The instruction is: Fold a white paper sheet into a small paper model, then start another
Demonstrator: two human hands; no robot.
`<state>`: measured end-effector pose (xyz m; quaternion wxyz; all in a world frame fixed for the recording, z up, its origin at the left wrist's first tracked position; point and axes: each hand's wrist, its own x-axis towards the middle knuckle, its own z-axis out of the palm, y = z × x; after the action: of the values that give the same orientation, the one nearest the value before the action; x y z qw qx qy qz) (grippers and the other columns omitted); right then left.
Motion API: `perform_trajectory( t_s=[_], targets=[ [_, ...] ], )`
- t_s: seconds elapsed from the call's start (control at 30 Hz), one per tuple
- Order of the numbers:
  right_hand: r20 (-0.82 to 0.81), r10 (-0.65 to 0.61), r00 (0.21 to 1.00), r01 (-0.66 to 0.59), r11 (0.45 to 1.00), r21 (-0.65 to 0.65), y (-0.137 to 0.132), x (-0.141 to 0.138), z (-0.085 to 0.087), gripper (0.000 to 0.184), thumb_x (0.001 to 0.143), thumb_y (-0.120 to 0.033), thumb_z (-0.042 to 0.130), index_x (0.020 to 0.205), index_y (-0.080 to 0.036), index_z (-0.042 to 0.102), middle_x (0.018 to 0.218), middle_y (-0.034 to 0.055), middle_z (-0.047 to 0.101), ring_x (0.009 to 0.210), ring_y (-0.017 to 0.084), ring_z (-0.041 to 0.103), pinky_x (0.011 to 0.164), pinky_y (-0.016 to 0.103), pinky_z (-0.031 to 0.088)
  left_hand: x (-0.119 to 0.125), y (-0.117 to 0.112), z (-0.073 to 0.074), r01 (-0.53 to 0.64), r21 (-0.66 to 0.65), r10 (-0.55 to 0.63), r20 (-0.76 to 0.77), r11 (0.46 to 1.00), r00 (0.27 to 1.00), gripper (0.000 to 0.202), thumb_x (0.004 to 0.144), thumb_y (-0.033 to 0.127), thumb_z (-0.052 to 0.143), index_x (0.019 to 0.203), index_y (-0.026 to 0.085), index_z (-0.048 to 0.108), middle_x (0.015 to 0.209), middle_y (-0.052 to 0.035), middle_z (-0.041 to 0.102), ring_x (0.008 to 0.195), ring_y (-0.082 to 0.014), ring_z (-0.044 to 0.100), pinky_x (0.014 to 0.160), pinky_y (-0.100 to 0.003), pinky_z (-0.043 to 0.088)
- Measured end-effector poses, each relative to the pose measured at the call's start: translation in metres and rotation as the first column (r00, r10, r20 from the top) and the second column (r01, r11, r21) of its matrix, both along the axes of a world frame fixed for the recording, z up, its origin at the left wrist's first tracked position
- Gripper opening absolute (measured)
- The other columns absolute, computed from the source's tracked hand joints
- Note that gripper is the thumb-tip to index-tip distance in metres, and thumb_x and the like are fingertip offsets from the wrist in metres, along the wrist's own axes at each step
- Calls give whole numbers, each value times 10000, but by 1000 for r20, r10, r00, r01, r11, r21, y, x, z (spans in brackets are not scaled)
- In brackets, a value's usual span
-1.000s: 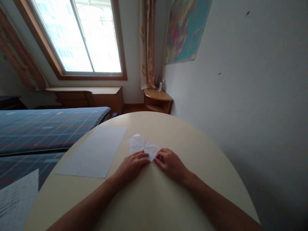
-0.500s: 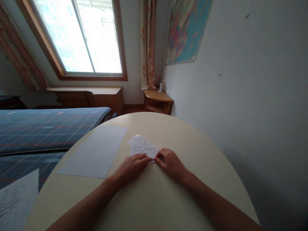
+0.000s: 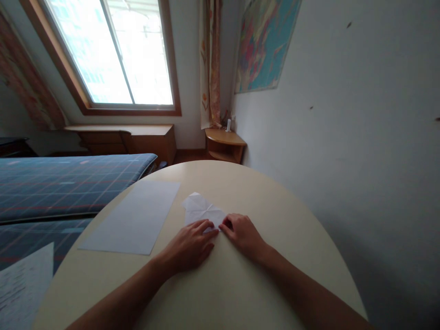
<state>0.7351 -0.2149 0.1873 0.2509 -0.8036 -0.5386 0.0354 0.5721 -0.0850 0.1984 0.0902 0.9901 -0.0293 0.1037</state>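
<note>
Left hand [image 3: 190,245] flat, fingertips pressing the near edge of the folded paper [image 3: 201,210], right hand [image 3: 242,233] curled at its near-right corner, pinch not discernible; paper lies on round table [image 3: 275,201] just beyond both, long axis near-right to far-left, tip pointing away.

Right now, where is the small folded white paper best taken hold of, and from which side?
Probably its far corner, coming from the far side. The folded paper lies flat on the table, and the left hand and right hand cover its near edge with their fingertips, so only the far flaps are free to pinch.
</note>
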Motion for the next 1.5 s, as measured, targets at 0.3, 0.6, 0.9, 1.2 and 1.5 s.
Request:
perform_trajectory(
  t_s=[0.3,0.6,0.9,1.2,1.5],
  targets=[
    [-13,4,1000,-3,1000,13,0,0,-2,94,901,-228,607,854,-171,667,844,42,702,772,162,626,723,263,425,-2,0,-3,-9,0,9,-9,1000,1000,435,907,314,523,1338,262,507,1315,-83,539,1183,-276,540,1001,-429,464],
    [155,302,941,-302,953,-23,-15,16,8,199,941,-183,524,1014,-223,705,1005,53,670,908,166,612,826,274,457,0,-5,-7,-44,-23,44,21,999,999,466,897,301,520,1360,259,489,1308,-85,543,1187,-277,516,995,-431,451],
    [317,238,918,-199,969,-149,-18,-4,7,321,943,-262,530,1234,-175,635,1218,113,656,1108,275,564,945,413,452,7,-7,-11,-87,6,87,20,996,996,538,906,404,522,1404,216,444,1283,-116,535,1154,-307,483,1017,-488,409],
    [189,224,956,-212,974,-82,-19,8,2,369,937,-278,541,1294,-201,594,1314,81,615,1230,252,511,1050,408,389,6,-1,-18,-34,-65,37,46,997,998,561,897,414,546,1405,207,429,1460,-122,436,1331,-317,380,1103,-496,341],
    [-3,51,999,-51,994,101,-9,20,-2,141,792,-251,716,922,-198,736,989,62,699,988,216,584,940,337,430,3,-3,-11,58,-111,-61,-17,992,998,626,853,420,589,1420,216,417,1486,-82,437,1343,-299,396,1127,-481,342]
  ],
)
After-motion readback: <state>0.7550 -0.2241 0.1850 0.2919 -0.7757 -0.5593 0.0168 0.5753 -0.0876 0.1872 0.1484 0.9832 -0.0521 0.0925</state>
